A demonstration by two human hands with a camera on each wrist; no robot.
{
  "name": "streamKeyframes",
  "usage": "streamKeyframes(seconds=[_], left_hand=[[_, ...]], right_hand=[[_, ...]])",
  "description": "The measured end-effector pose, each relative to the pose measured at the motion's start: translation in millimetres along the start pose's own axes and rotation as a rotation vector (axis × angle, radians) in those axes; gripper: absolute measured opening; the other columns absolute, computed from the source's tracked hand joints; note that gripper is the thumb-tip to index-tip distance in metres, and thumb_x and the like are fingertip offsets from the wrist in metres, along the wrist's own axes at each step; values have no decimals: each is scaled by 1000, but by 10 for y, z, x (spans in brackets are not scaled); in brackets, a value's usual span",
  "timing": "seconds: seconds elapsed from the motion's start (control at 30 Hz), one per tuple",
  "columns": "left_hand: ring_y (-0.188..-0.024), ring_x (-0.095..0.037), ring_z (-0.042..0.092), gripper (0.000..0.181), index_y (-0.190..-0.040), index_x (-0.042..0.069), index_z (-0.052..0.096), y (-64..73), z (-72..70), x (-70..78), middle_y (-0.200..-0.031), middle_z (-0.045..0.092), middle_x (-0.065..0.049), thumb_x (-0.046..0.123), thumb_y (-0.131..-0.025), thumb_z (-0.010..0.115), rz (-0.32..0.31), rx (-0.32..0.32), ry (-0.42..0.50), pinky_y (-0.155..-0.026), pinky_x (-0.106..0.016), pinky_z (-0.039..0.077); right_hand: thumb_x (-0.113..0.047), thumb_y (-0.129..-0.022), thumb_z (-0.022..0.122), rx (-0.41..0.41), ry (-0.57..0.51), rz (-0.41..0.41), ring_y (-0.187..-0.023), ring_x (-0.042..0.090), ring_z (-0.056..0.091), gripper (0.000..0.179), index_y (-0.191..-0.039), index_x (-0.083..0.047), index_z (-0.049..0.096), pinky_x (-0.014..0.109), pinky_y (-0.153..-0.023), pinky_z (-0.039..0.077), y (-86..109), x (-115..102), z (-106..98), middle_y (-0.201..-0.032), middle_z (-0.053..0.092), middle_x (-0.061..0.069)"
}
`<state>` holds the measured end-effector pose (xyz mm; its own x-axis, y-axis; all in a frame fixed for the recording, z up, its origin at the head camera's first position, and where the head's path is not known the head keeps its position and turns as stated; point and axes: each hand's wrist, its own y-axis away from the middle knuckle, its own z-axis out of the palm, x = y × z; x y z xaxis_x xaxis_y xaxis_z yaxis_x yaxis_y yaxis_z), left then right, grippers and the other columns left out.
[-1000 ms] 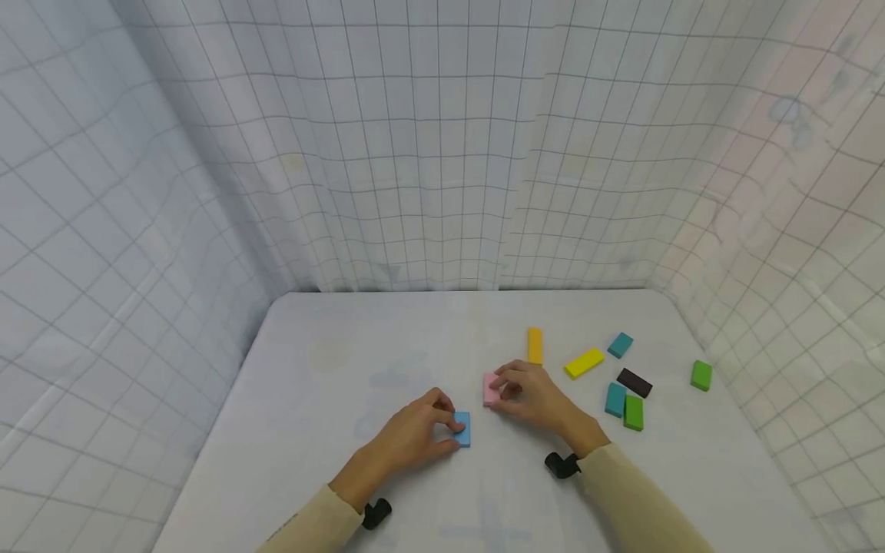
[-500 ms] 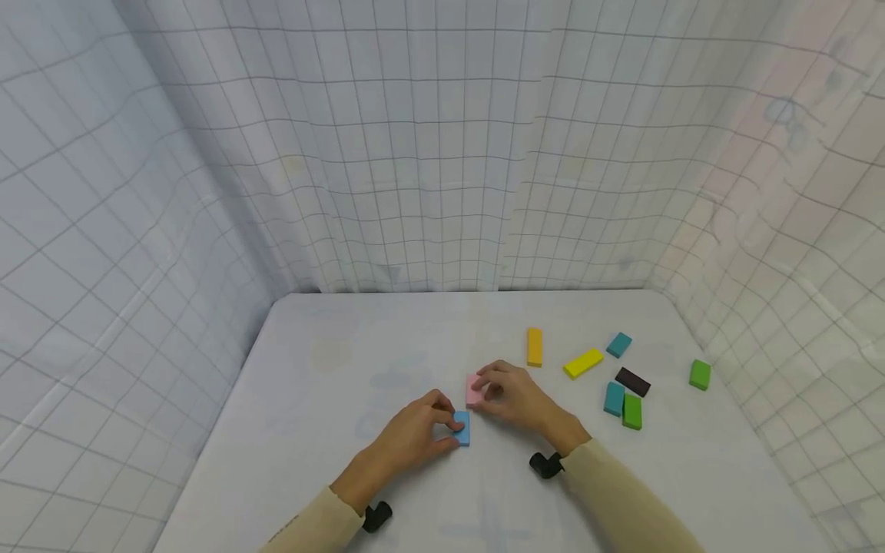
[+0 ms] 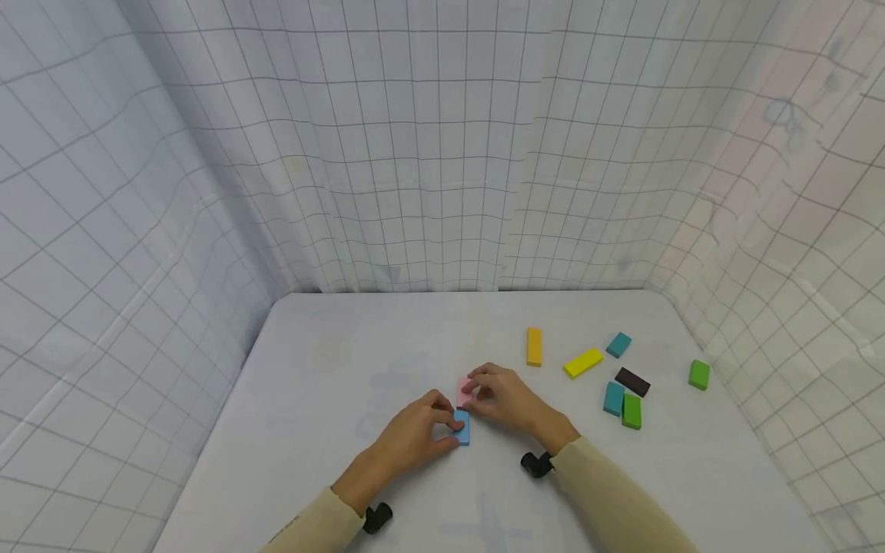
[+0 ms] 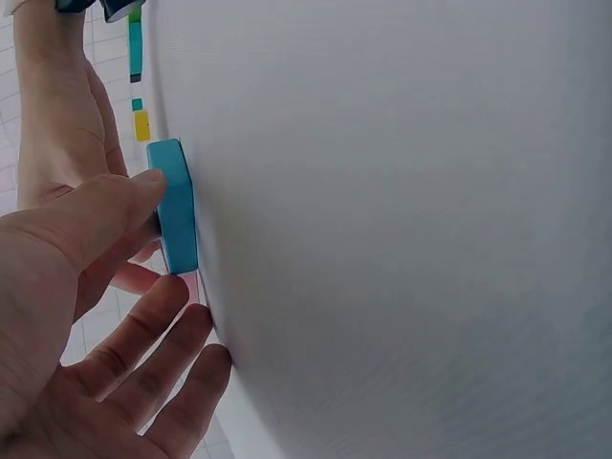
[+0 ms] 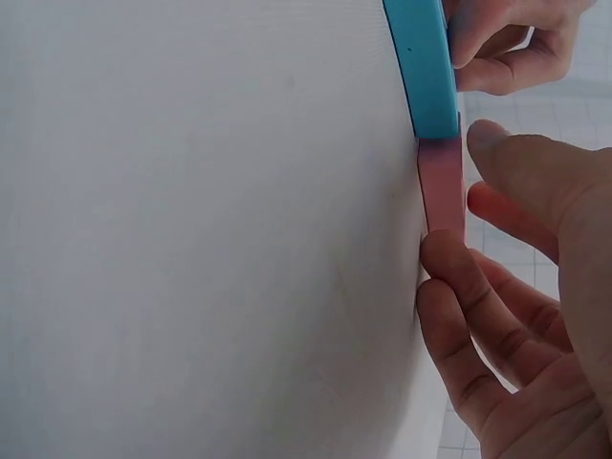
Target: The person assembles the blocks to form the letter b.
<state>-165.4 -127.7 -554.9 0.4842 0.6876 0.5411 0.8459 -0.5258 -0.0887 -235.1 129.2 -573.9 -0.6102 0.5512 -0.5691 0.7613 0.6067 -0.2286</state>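
Note:
Near the middle of the white table (image 3: 332,346), my left hand (image 3: 412,434) holds a light-blue rectangular block (image 3: 462,432) lying flat, thumb at its near end and fingers toward its far end. Just beyond it lies a pink block (image 3: 462,392), gripped by the thumb and fingers of my right hand (image 3: 503,398). In the right wrist view the pink block (image 5: 443,196) sits end to end with the blue one (image 5: 427,72), fingertips at its far end. From the left wrist, the blue block (image 4: 177,206) hides most of the pink one.
To the right lie an orange block (image 3: 535,347), a yellow block (image 3: 584,363), two teal blocks (image 3: 614,399), a dark brown block (image 3: 632,382) and two green blocks (image 3: 631,412). A white grid-patterned curtain (image 3: 429,153) encloses the table's back and sides.
My right hand has slid the pink block leftward across the table, up to the far end of the blue block. The left hand and blue block have stayed in place.

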Motion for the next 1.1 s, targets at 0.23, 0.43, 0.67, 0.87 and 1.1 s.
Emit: streamKeyframes(seconds=[0.23,0.43,0.67,0.87,1.1], left_hand=[[-118,-26,77,20,-117,13,93,-2,8,16,-129,72,-3,20,-99,96,-30,-2,20,-107,-50,67],[-118,-27,77,21,-119,12,93,5,-8,37,-130,73,-4,20,-99,96,-39,-1,22,-107,-51,68],[-117,-26,78,21,-119,13,93,4,-4,33,-130,73,-4,20,-99,96,-36,2,33,-105,-51,68],[-117,-25,78,22,-120,14,93,4,17,16,-131,74,-4,22,-100,95,-29,4,25,-105,-49,69],[-116,-22,78,22,-120,16,93,-6,48,-5,-129,74,-2,23,-100,96,-29,8,13,-104,-45,69]], right_hand=[[-18,-109,86,-20,-11,29,-108,19,81,20,-127,-9,87,32,-97,70,-13,-27,-7,-143,77,13],[-17,-109,86,-26,-11,14,-107,18,81,20,-127,-8,87,30,-97,69,-33,-37,3,-142,77,13],[-15,-108,86,-25,-31,17,-107,18,81,20,-126,-8,87,31,-97,69,-27,-59,8,-142,76,13],[-14,-109,85,-29,-43,17,-108,18,80,19,-127,-8,87,29,-97,69,-14,-58,16,-143,76,13],[-13,-109,84,-37,-43,16,-109,18,80,19,-127,-8,87,30,-97,69,-10,-45,13,-143,76,12]])
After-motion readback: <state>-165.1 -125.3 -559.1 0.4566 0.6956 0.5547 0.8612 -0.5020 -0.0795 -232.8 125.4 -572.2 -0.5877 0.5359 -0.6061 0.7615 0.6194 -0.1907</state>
